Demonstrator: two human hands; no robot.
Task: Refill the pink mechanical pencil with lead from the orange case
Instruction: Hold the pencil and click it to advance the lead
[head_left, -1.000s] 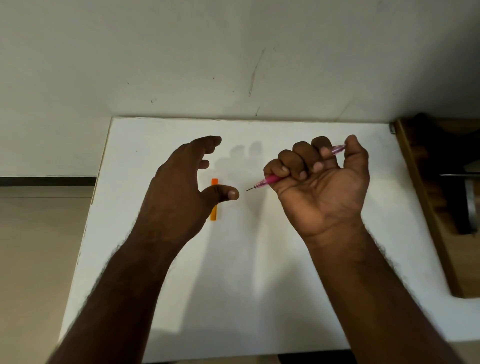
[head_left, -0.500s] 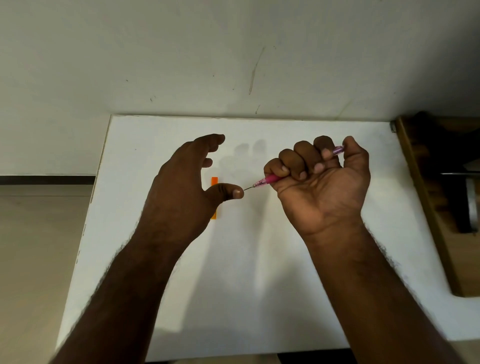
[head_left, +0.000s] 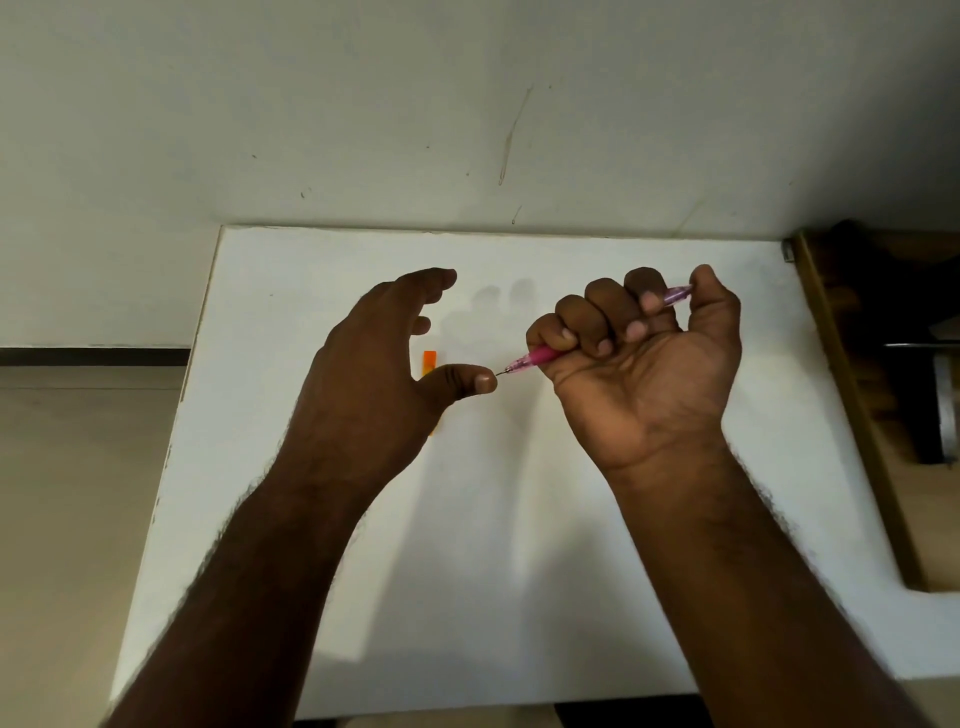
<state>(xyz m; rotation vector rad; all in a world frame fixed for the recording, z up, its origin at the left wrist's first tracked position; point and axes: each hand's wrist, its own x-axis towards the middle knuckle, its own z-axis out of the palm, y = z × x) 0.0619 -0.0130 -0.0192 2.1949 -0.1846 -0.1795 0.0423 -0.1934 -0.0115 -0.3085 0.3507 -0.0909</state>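
Pink pencil (head_left: 540, 357) in fisted right hand (head_left: 644, 364), tip touching spread left hand's (head_left: 374, 374) thumb.

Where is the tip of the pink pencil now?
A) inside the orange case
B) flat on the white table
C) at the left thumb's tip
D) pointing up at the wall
C: the pink pencil, gripped in the right hand, points its tip at the left hand thumb.
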